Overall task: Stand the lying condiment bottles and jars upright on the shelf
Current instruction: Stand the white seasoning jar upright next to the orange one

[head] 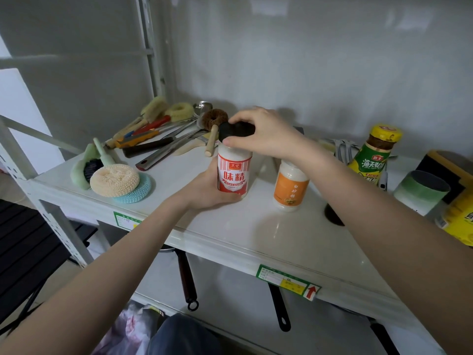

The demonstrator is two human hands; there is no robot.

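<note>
The red-and-white jar (234, 172) stands upright near the middle of the shelf (256, 234), just beside the orange jar (291, 187), which is also upright. The left hand (207, 190) wraps its fingers around the jar's lower body, and the right hand (261, 130) clamps fingers and thumb on the black cap (236, 129). To finish well, the person should press the base flat, check that the cap is snug, then let go with the top hand first, keeping clear of the neighbouring jar so neither tips.
</note>
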